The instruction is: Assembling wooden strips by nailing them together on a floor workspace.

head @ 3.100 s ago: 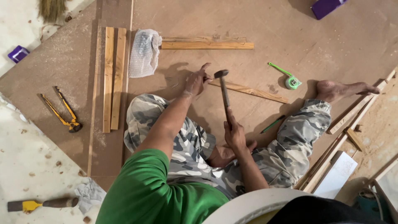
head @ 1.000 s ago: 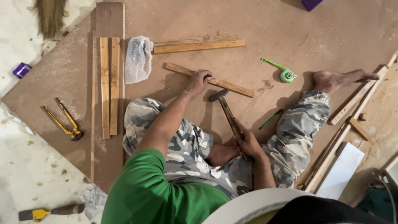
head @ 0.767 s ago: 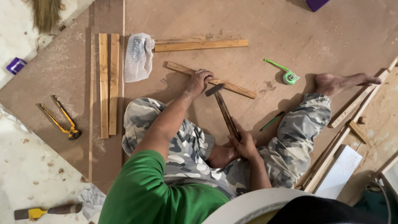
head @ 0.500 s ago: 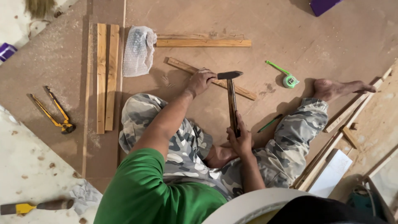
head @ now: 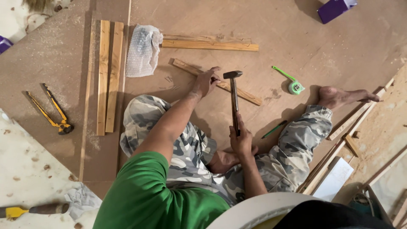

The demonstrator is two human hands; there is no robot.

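Observation:
I sit on a brown board floor in camouflage trousers. My left hand (head: 206, 80) presses down on a slanted wooden strip (head: 246, 95) in front of me, fingers pinched at one spot; what they pinch is too small to see. My right hand (head: 240, 138) grips the handle of a hammer (head: 233, 91), whose steel head is raised just right of my left fingers, above the strip. A few small nails (head: 169, 79) lie on the floor left of the strip.
Two wooden slats (head: 109, 76) lie side by side at the left, a bubble-wrap bag (head: 143, 50) beside them, another strip (head: 210, 44) farther away. Yellow pliers (head: 55, 114), a green tape measure (head: 295, 87), a green pencil (head: 274, 129), wood offcuts (head: 347, 135) at right.
The hammer head has swung up and down over the strip and now stands raised near my left fingers. My left hand stays on the strip; the view has shifted a little.

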